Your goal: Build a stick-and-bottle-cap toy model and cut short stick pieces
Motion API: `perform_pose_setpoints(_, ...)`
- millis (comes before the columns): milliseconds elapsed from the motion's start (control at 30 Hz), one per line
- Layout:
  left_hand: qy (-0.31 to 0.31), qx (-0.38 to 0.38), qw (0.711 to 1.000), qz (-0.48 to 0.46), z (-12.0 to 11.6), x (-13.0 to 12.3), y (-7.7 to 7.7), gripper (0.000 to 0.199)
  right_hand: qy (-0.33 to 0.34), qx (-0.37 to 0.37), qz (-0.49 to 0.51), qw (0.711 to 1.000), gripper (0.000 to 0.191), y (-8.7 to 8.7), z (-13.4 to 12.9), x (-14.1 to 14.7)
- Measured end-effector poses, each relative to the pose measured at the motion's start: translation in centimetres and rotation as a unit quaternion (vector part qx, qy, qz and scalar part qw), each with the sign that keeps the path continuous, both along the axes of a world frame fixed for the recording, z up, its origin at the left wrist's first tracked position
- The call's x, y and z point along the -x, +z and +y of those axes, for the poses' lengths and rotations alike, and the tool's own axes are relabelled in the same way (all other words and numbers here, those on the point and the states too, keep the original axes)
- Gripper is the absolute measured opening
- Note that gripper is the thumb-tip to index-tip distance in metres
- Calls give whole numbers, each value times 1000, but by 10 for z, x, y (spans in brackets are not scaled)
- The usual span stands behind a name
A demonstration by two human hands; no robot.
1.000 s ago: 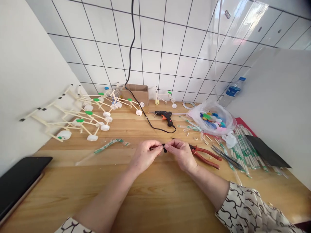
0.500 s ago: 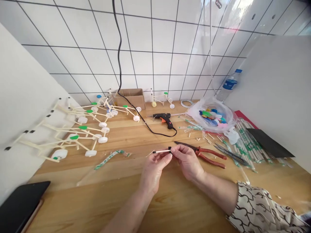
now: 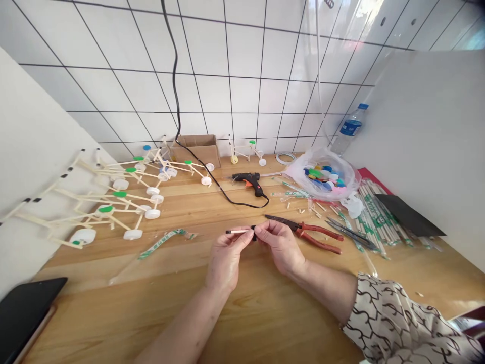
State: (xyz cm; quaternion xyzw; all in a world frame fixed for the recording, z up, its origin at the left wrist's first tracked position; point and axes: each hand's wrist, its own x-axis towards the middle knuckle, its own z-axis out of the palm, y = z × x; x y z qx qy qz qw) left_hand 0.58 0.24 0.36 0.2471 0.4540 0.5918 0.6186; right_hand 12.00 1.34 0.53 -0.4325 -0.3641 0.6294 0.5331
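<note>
The left hand [image 3: 227, 259] and right hand [image 3: 280, 245] pinch a small stick [image 3: 238, 231] between their fingers, in front of the glue gun [image 3: 248, 182]. Right of the gun, a clear plastic bag [image 3: 301, 169] holds bottle caps [image 3: 316, 174]; behind it, left, stands a cardboard box [image 3: 195, 149].

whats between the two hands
In the head view, a thin pale stick with a black band at one end, held by the left hand and right hand.

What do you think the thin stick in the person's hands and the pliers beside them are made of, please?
The thin stick looks like pale, unpainted wood or bamboo, with a matte surface. The black wrap at its end may be tape, though it is too small to tell. The pliers seem to be dark steel, with glossy red handles, probably plastic-coated.
</note>
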Motion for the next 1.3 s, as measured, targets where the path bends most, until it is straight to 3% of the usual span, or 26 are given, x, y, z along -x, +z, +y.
perform_pose_setpoints(300, -42, -12, 999, 7, 3, 4, 3, 16, -4, -4, 36, 999, 21, 8, 11, -6)
perform_pose_setpoints(533, -94, 3, 995, 19, 4, 10, 9, 19, 36, -33, -2, 999, 15, 15, 7, -4)
perform_pose_setpoints(933, -101, 1, 994, 33, 7, 13, 6, 19, 81, -40, -15, 996, 16, 10, 6, -3)
perform_pose_setpoints(1300, -96, -4, 994, 60, 9, 14, 7, 20, 45, -60, -115, 991, 14, 5, 6, -4)
